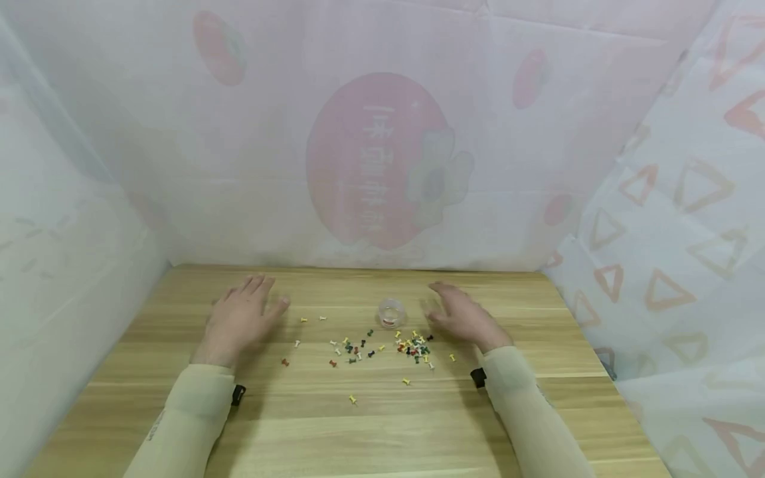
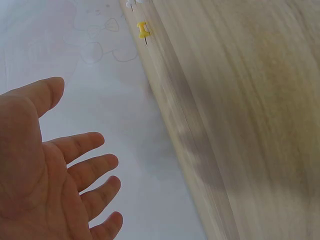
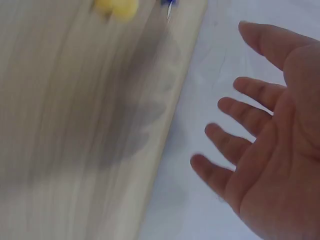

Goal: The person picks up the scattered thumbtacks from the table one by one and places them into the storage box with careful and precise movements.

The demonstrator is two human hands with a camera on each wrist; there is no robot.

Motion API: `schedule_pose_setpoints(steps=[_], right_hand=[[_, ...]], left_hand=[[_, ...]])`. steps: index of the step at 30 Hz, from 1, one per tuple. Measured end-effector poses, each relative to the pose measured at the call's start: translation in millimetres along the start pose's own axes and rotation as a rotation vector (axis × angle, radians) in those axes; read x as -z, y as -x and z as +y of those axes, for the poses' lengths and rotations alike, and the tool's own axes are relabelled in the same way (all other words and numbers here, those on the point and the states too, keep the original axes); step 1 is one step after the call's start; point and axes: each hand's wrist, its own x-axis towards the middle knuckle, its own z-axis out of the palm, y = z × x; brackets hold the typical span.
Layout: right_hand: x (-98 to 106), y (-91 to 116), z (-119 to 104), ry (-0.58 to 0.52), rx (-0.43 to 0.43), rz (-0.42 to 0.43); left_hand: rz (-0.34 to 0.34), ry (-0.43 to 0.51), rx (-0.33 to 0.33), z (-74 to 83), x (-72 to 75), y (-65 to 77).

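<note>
Many small push pins (image 1: 352, 352) in yellow, white, red, green and dark blue lie scattered over the middle of the wooden table (image 1: 311, 438). A round clear plastic container (image 1: 391, 313) stands just behind the denser cluster on the right, with a little red showing inside it. To the left of the pins is my left hand (image 1: 239, 318), fingers spread and holding nothing; a yellow push pin (image 2: 143, 30) shows beyond it in the left wrist view. My right hand (image 1: 466, 317), also bare with fingers apart, hovers right of the container. Yellow pins (image 3: 117, 7) appear blurred in the right wrist view.
A pale printed sheet (image 1: 251, 166) rises at the table's back edge, and similar sheets flank it left and right (image 1: 657, 252). Single pins lie apart from the cluster, such as a yellow pin (image 1: 352, 399) toward the front and a red pin (image 1: 285, 362) near the left forearm.
</note>
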Motion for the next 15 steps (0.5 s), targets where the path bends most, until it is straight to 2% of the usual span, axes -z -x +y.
schedule_pose_setpoints(steps=[3,5,15], right_hand=[[-8.0,-9.2,-11.0,-0.108,0.036,-0.037],[-12.0,-14.6,-19.3,-0.135,0.045,-0.056],[-21.5,-35.4,-50.7,-0.103,0.060,-0.130]], left_hand=[[-0.001,0.000,-0.001,0.3,-0.9,0.7],[-0.001,-0.003,-0.002,0.6,-0.9,1.1],[0.002,0.001,-0.012,4.1,-0.6,0.8]])
